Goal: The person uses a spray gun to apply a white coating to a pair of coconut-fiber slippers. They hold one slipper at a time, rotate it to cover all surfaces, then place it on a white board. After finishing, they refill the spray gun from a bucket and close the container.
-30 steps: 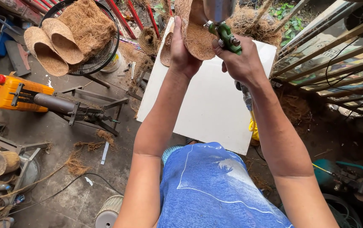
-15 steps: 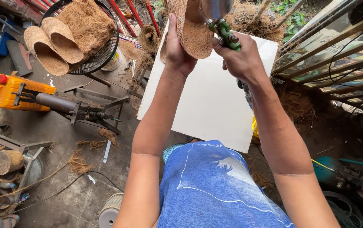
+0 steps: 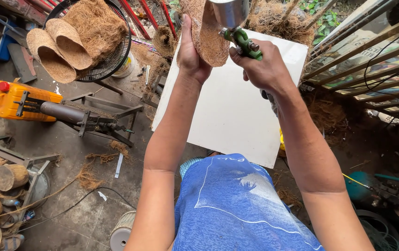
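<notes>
Coir piece (image 3: 207, 35) gripped in the left hand (image 3: 191, 53) above the white board (image 3: 229, 109); right hand (image 3: 262, 67) clasps the green spray gun (image 3: 241, 39) touching it.

Small craft workshop, probably open-air: coir shells (image 3: 65, 44), orange machine (image 3: 16, 101), cables, fibre scraps on concrete floor (image 3: 83, 209)

You hold a brown coir piece (image 3: 207, 35) upright, its fibrous face toward the spray gun (image 3: 236, 28). The gun has a green body and a shiny metal cup, just beside the coir's right edge.
</notes>
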